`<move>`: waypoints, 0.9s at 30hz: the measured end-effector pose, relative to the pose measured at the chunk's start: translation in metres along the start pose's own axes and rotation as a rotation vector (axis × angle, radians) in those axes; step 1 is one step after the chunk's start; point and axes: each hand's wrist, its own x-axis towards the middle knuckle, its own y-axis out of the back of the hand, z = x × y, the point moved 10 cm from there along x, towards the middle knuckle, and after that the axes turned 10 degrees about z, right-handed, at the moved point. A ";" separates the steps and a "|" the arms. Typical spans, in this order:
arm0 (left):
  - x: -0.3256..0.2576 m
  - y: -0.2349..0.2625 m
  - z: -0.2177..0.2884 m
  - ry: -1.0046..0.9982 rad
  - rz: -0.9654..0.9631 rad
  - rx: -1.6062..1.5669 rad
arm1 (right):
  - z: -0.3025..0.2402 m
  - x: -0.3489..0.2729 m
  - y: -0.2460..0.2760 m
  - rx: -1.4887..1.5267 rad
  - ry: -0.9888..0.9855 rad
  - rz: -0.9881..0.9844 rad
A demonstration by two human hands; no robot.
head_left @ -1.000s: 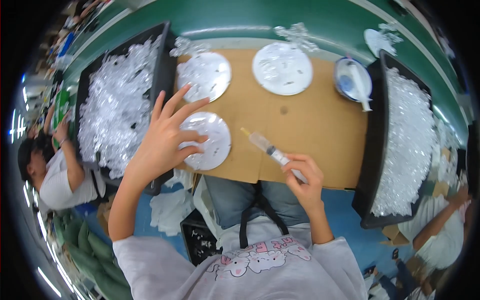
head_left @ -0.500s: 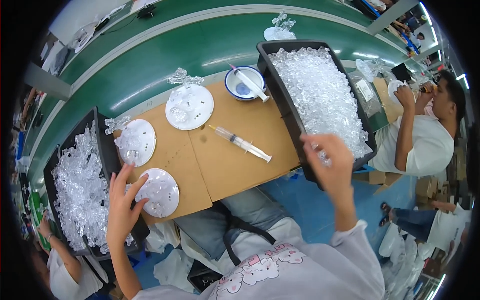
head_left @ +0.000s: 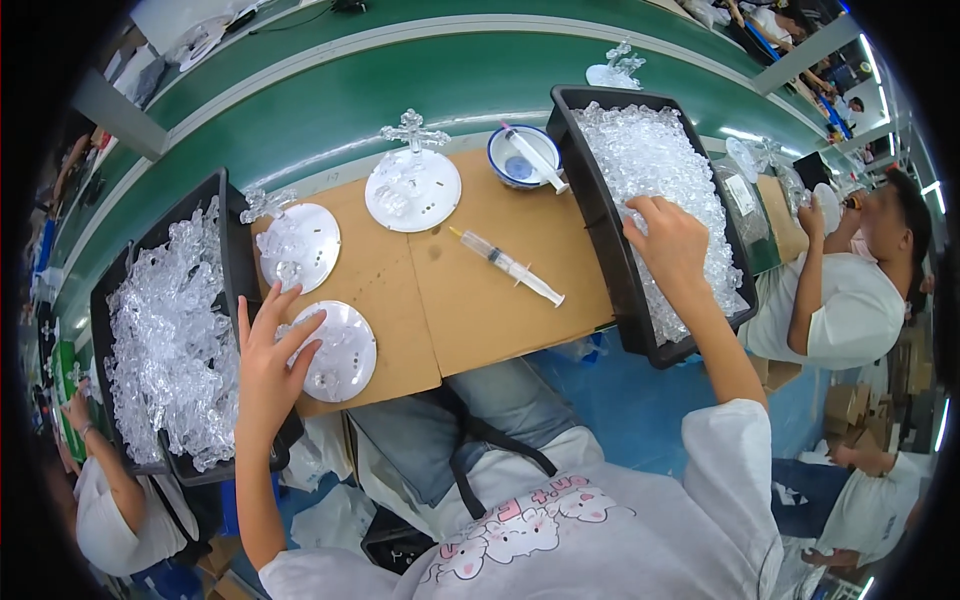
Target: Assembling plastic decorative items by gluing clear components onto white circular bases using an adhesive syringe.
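Note:
My left hand hovers with fingers spread by the nearest white disc, which carries clear plastic parts. Two more white discs, one behind it and one at the back, each have a clear ornate cross-shaped piece at the far edge. My right hand is over the right black bin, fingers bent together down onto its clear plastic pieces; whatever its fingertips hold is hidden. Between my hands, a syringe with a yellow tip lies on the cardboard.
A blue-rimmed bowl holds another syringe. On the left stands a black bin heaped with clear pieces. Another disc with a clear piece sits beyond the right bin. Co-workers sit at right and left.
My right hand has moved from the right bin's near-side edge farther into the bin. My left hand stays spread beside the nearest disc. The whole view has shifted slightly.

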 end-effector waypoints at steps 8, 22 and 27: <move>-0.010 0.033 0.001 0.096 0.067 -0.002 | 0.024 -0.002 0.031 0.531 -0.465 0.094; -0.098 -0.026 0.062 0.778 0.465 -0.666 | -0.266 -0.127 -0.032 2.029 -1.047 -0.504; -0.116 -0.036 0.021 0.886 0.508 -0.540 | -0.267 -0.111 -0.044 1.766 -0.769 -0.569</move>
